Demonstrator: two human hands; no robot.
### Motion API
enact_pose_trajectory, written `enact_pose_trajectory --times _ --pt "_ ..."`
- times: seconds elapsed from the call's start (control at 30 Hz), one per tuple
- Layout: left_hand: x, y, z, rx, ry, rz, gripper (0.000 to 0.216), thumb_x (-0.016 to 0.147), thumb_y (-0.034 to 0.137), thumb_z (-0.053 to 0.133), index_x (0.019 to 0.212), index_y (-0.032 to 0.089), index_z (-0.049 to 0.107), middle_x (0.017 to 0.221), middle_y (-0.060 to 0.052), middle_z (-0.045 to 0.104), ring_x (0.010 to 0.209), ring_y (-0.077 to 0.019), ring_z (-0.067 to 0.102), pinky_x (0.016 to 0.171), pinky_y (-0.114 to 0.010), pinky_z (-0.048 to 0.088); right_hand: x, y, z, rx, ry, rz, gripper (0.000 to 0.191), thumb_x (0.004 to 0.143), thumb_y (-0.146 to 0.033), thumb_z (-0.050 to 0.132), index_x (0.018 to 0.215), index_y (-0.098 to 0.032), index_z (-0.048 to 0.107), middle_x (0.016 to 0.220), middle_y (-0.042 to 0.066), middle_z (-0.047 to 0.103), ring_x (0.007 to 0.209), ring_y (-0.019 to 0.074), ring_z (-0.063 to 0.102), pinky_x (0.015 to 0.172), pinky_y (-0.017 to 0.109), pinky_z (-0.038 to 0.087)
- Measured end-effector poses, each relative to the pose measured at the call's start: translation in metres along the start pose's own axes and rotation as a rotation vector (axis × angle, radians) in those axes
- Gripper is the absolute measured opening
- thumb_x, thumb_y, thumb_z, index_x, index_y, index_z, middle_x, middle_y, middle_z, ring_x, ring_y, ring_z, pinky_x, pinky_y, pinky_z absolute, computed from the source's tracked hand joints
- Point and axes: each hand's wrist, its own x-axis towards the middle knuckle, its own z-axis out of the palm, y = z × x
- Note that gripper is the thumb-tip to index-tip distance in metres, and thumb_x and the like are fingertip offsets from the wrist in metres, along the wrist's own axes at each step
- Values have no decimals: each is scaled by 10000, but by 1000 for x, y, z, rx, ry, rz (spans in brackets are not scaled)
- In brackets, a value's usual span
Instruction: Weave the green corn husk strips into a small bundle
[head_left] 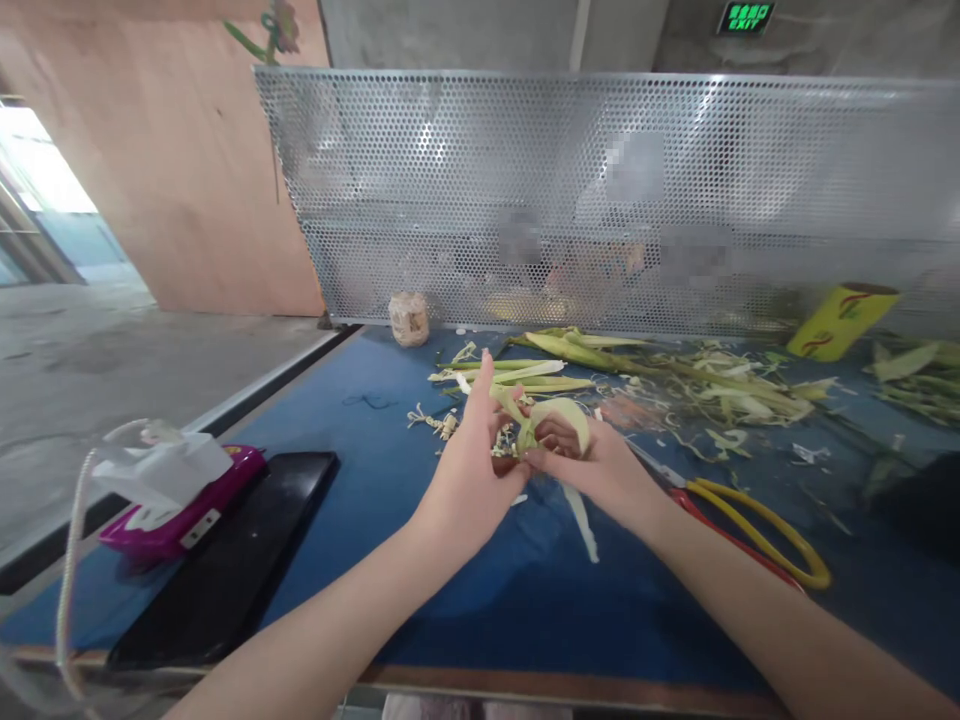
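Observation:
Both hands meet over the middle of the blue table [480, 600]. My left hand [471, 462] pinches a pale green husk strip [511, 402] between thumb and fingers. My right hand [592, 462] is curled around a small husk piece [564, 412], fingers closed on it. The two pieces join between the hands. A loose white strip [583, 520] lies on the table just under my right wrist.
Yellow and red handled scissors [750, 525] lie to the right of my right arm. Husks and scraps [675, 385] litter the far table before a perforated metal screen [600, 200]. A black tablet [225, 560] and a pink tissue pack [176, 500] sit at left; a yellow canister [844, 320] at far right.

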Motion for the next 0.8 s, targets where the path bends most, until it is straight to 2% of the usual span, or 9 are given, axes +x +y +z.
enact_pose_trajectory --times 0.07,0.23,0.4,0.53,0.7,0.8 --pt "0 -2 0 9 5 18 957 693 44 575 1366 421 8 1409 -25 317 1195 -237 420 711 -241 522 -1 -3 -1 -56 21 -19 154 684 -242 634 829 -190 617 730 7 615 704 179 573 642 297 438" --pt "0 0 2 -67 -14 -76 1069 631 22 635 1347 458 -28 1460 -30 206 1059 -252 542 672 -286 545 -1 -5 -5 -1 -102 -68 66 721 -202 591 776 -195 628 717 -5 628 686 154 578 624 265 432" --pt "-2 2 5 -103 -42 -150 1094 626 17 637 1331 479 -59 1490 -37 82 990 -234 586 682 -309 557 1 -3 -7 220 -88 -18 63 729 -233 603 700 -177 596 675 -15 587 612 121 546 588 254 427" --pt "-2 0 5 -115 -21 -139 1097 620 21 645 1337 464 -59 1492 -16 70 1085 -265 527 680 -286 556 2 -1 -7 305 -95 -1 105 748 -279 600 746 -174 610 666 -11 569 600 111 525 569 253 425" --pt "-1 -1 6 -63 -5 -130 1108 584 9 658 1357 429 -15 1488 -28 98 1074 -275 525 651 -290 558 0 1 -6 125 -186 13 209 700 -268 657 894 -197 626 855 26 632 789 171 573 689 299 448" --pt "-3 0 7 -51 -14 -130 1095 596 11 652 1353 440 -13 1487 -19 102 1074 -274 526 678 -315 557 -1 0 -7 112 -140 14 173 713 -276 643 853 -176 628 801 23 628 712 157 573 636 285 455"
